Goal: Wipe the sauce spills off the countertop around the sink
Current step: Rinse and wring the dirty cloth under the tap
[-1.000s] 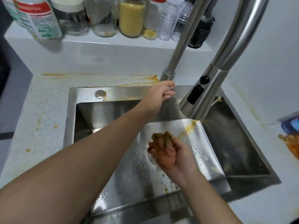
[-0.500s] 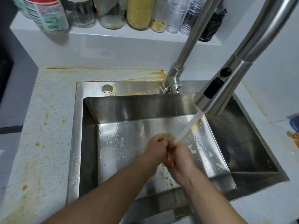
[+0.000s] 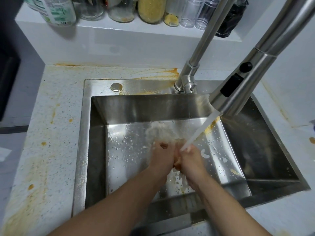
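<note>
over the sink [image 3: 136, 86], left hand [image 3: 162, 156] and right hand [image 3: 191, 160] grip a rag [image 3: 177, 165]

Head camera looks steeply down, close, into sink [image 3: 144, 108].

A brownish wad [image 3: 177, 165] is mostly hidden between left hand [image 3: 162, 156] and right hand [image 3: 193, 160]; jars [image 3: 150, 9] are cropped by the top edge.

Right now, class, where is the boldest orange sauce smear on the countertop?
In the head view, the smear lies on the countertop behind the sink, at its far edge, just left of the faucet base.
</note>
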A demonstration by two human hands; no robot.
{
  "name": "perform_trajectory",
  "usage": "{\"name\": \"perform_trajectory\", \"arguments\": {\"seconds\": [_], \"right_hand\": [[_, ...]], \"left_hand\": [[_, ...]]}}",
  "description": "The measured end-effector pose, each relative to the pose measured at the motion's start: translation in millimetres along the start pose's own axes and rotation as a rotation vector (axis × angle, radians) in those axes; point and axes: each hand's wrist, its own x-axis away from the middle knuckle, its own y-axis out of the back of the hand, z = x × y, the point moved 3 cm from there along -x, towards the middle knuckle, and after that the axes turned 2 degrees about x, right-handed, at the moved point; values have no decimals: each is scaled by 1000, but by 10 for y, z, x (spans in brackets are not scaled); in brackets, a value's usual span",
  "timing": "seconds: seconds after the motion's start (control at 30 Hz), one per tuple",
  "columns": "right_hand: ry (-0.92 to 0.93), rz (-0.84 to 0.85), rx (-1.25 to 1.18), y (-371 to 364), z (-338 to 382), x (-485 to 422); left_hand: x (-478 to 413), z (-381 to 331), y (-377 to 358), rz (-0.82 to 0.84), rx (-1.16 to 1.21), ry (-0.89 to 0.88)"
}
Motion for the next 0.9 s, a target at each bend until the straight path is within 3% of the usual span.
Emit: {"name": "perform_trajectory", "arguments": {"seconds": [0.1,0.23,0.4,0.53,0.6,0.73,0.9], "right_hand": [[0,-87,161,-78,2,-108],[-91,-100,15,-104,-61,-217],[-204,2,-329,-233,-177,-1],[-262,-70,-495,-35,-155,-155],[-287,-77,-486,110,-93,-201],[-148,-80,-147,192,-34,-158],[-128,-42,-289,177,7,-140]], "left_hand": [[106,3,-171,169,177,76],[187,69,-311,226,249,72],[71,46,-186,50,198,13],[145,148,-211,122,-88,-97],[134,144,-140,92,-99,-122],[14,1,97,-10,21,-38],[-25,-54,158,13,95,-24]]}}
